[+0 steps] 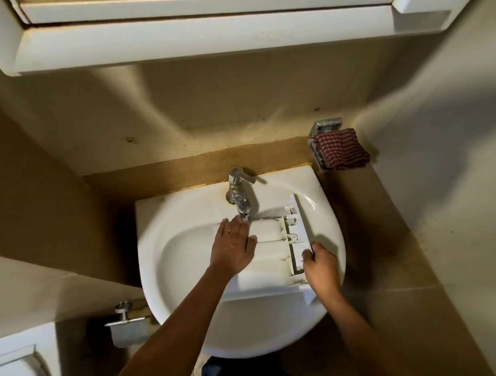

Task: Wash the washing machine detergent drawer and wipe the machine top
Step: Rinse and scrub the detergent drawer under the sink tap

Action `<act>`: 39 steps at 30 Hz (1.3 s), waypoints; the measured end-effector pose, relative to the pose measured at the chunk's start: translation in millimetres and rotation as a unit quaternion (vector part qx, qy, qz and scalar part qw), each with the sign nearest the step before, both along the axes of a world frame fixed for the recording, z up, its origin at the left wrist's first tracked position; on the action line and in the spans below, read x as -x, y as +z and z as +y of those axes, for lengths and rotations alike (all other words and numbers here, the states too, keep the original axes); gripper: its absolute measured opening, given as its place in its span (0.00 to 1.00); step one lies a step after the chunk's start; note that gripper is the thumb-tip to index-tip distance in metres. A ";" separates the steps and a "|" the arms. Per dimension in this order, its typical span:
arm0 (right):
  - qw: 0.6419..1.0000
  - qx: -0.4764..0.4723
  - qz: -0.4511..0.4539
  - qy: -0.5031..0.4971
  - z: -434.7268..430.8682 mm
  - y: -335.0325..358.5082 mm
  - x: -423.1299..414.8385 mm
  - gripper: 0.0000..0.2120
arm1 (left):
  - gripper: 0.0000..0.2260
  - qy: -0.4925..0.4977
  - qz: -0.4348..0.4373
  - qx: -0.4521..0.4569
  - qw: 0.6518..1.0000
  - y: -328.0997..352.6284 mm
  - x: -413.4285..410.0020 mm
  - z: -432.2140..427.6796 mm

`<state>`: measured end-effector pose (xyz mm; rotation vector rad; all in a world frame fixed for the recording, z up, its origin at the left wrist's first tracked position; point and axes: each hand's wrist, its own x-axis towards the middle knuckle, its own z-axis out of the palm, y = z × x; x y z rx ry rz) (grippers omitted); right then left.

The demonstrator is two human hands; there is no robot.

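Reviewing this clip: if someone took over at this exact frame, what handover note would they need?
Hands: left hand lies flat, fingers straight, on the detergent drawer just below the tap; right hand grips the drawer's front panel.
Place: the drawer lies across the sink.
Done: drawer out and at the sink.
Left: finish washing it, then wipe the machine top, which is not in view.
A checked cloth sits on the wall holder beyond the sink.

detergent drawer point(262, 277): white plastic, smooth, dull sheen
sink point(254, 340): glossy white, ceramic-looking, smooth
tap point(238, 190): shiny chromed metal, dulled at base
cloth point(341, 150): woven checked fabric, matt
wall point(248, 116): matt beige, stained
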<state>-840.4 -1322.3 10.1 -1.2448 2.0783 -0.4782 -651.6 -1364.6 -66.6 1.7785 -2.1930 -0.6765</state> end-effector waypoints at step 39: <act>0.946 -0.224 -0.222 -0.079 25.4 24.9 -42.8 0.06 | 0.31 0.278 0.226 -0.169 0.918 82.1 -4.8 117.3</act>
